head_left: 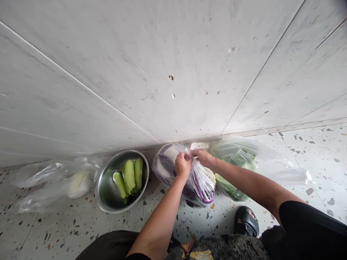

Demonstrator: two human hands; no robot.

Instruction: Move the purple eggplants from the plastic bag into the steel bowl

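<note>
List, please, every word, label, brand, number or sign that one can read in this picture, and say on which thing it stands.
No readable text anywhere.
The clear plastic bag of purple aubergines, gripped at its neck by the left hand and right hand: no print visible.
The round steel bowl with pale green squashes: unmarked.
The other clear plastic bags, the black sandal and the grey tiled wall: no lettering.

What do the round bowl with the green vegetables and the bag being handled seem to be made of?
The bowl looks like metal, probably stainless steel: a grey, dull-shiny inside with soft reflections. The bag that both hands pinch at its top looks like thin clear plastic film: it wrinkles, glints, and purple vegetables show through it.
</note>
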